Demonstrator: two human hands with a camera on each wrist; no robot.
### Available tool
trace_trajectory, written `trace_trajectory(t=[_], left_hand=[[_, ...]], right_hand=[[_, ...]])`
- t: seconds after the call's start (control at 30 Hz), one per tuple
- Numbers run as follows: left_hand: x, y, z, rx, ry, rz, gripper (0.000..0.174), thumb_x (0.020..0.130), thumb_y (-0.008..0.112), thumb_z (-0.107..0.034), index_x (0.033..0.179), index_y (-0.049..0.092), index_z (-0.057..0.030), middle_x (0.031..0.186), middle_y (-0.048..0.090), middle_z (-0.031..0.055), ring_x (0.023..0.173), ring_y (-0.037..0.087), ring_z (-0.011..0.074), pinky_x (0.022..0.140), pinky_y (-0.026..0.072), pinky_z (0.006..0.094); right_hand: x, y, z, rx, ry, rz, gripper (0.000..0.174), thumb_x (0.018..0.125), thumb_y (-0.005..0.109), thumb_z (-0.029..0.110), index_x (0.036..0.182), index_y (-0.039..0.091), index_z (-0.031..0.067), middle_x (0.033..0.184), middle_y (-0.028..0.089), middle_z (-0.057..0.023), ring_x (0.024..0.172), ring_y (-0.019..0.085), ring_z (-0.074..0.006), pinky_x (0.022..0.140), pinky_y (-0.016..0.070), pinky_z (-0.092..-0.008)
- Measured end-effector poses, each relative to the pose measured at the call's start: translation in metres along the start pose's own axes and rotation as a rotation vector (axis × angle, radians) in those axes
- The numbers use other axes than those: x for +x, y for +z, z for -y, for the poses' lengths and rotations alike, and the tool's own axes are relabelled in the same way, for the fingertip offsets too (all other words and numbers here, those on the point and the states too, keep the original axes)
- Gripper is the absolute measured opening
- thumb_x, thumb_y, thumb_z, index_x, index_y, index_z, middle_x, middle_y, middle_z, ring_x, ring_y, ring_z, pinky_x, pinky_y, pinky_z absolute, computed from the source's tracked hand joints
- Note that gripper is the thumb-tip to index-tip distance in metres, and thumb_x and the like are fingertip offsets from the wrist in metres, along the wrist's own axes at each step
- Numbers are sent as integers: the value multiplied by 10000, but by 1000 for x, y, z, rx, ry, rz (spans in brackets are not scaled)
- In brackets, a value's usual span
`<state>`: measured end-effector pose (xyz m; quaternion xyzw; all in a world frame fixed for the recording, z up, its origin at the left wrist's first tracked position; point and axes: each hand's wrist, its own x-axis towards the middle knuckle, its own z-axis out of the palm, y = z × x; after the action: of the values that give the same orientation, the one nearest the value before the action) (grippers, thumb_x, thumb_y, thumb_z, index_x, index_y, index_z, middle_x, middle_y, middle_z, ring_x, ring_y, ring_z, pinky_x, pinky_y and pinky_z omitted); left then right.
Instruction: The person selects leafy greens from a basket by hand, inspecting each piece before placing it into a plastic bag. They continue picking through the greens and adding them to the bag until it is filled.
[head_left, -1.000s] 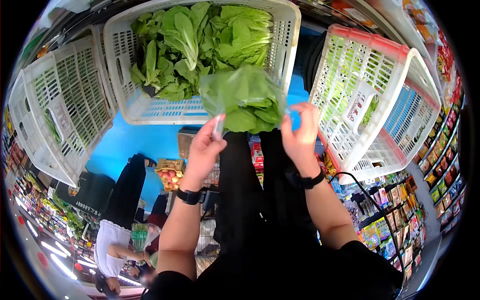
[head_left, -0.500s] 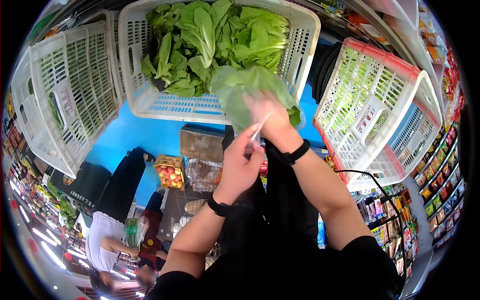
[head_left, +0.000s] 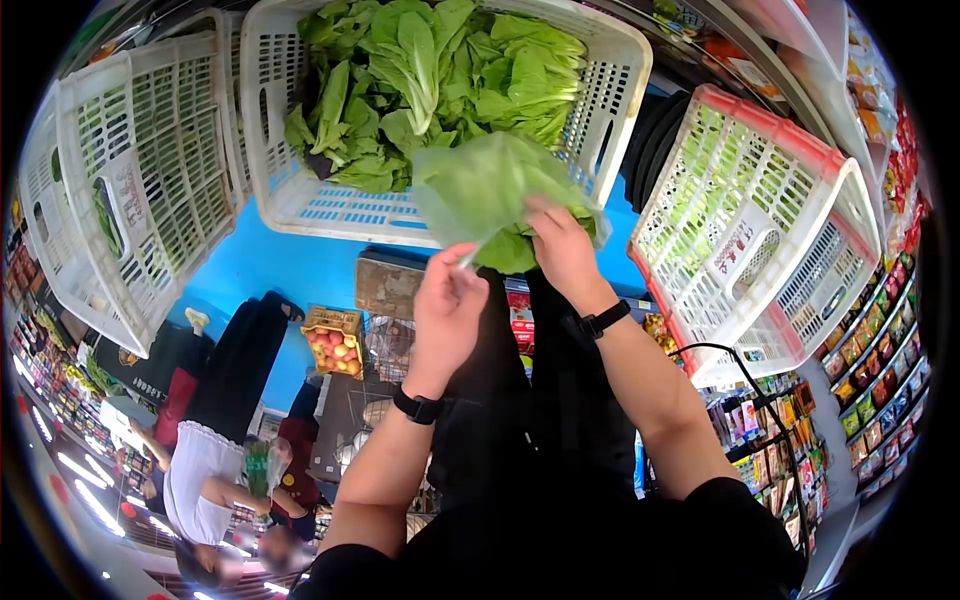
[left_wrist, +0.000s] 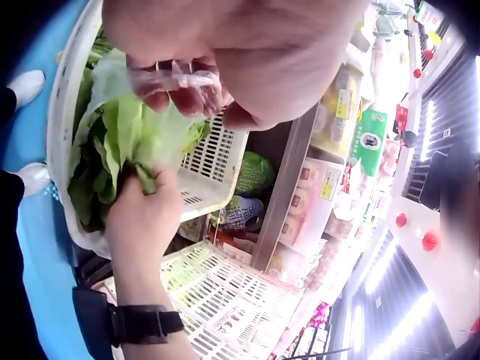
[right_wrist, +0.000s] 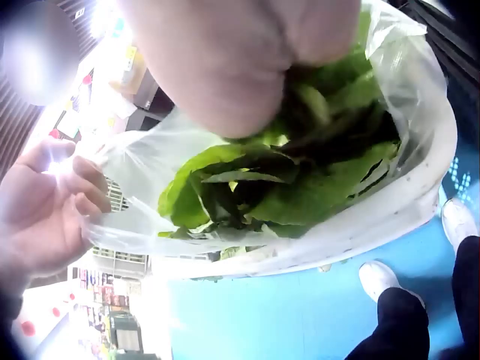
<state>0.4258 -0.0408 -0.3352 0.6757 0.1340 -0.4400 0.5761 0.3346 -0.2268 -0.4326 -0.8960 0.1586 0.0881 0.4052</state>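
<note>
In the head view, my left hand (head_left: 450,305) pinches the edge of a clear plastic bag (head_left: 448,195) at its near left side. Leafy greens (head_left: 508,254) fill the bag, their leaves showing through the film and at its mouth. My right hand (head_left: 570,255) reaches into the bag mouth from the right, its fingertips partly blurred behind film. From the left wrist view, the right hand's thumb and fingers close on a green stalk (left_wrist: 145,180). The right wrist view looks into the bag mouth, where dark leaves (right_wrist: 315,191) lie beneath that hand.
A white crate (head_left: 350,222) with more loose greens (head_left: 415,60) stands beyond the bag. Other crates flank it, one at left (head_left: 140,190) and a red-rimmed one (head_left: 745,230) at right. Apples (head_left: 335,350) sit in a small box. Other people (head_left: 205,480) stand at lower left.
The right hand went into the bag from its right side and has since drawn back somewhat to the right. The left hand, still pinching the bag edge, has shifted left from the right hand.
</note>
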Motion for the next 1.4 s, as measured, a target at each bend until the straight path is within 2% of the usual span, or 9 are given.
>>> trace_trajectory(t=[0.23,0.47,0.6,0.67,0.87,1.03,1.2,1.27,1.4], left_hand=[[18,-13,-18,592,5,-154,381,965,707,-102,1324,605,-22,764,508,-14,678,493,77,641,441,253],[32,-18,8,534,-3,-174,216,1069,621,-217,1081,687,-12,788,602,11,676,522,76,620,441,267],[34,-23,16,541,42,-150,212,1077,617,-206,1068,679,-4,801,600,-15,685,511,61,626,436,241],[33,-20,13,518,13,-135,203,1077,616,-198,1076,679,-5,817,600,-17,699,509,59,634,437,238],[36,-19,23,375,110,-149,184,1080,606,-177,1120,677,-12,846,601,-34,728,510,56,657,440,235],[34,-16,6,466,37,-97,180,1068,612,-167,1129,670,-7,800,624,0,694,527,88,637,456,275],[22,-33,-6,816,-34,-73,187,1024,613,-197,1090,666,-30,739,649,186,673,630,338,626,491,448],[22,-47,-5,905,-101,-93,212,1031,570,-233,1094,665,-55,818,702,233,781,691,457,670,514,525],[31,-83,13,1021,66,-235,200,1053,580,-220,1105,646,-39,683,621,189,591,601,337,584,462,427]], right_hand=[[19,-5,54,-196,172,78,470,892,736,317,1222,673,-12,1335,620,-201,1308,556,-372,1061,499,-446],[51,25,43,-225,379,217,549,896,741,436,1228,681,2,1255,675,-255,1127,672,-440,842,594,-507],[77,24,44,-159,632,358,488,898,730,440,1136,700,15,1168,700,-225,1110,667,-425,886,571,-512],[70,47,28,-288,382,-5,370,876,741,344,1064,696,28,1121,698,-212,1070,656,-425,929,539,-517],[56,37,8,-103,80,-69,279,802,721,97,1065,680,14,1079,697,-198,1018,650,-423,882,532,-535],[42,50,-13,-78,224,-26,312,829,704,110,1125,670,16,1210,676,-243,1102,633,-453,955,524,-515],[36,-24,51,-253,-14,41,298,912,692,170,1173,696,28,1187,685,-283,1133,642,-460,956,544,-487],[46,-65,69,185,300,317,325,948,664,239,1166,713,3,1019,732,-275,978,716,-433,902,568,-498],[90,-66,23,375,517,-134,272,949,647,213,1114,732,14,1003,759,-233,974,744,-392,892,577,-433]])
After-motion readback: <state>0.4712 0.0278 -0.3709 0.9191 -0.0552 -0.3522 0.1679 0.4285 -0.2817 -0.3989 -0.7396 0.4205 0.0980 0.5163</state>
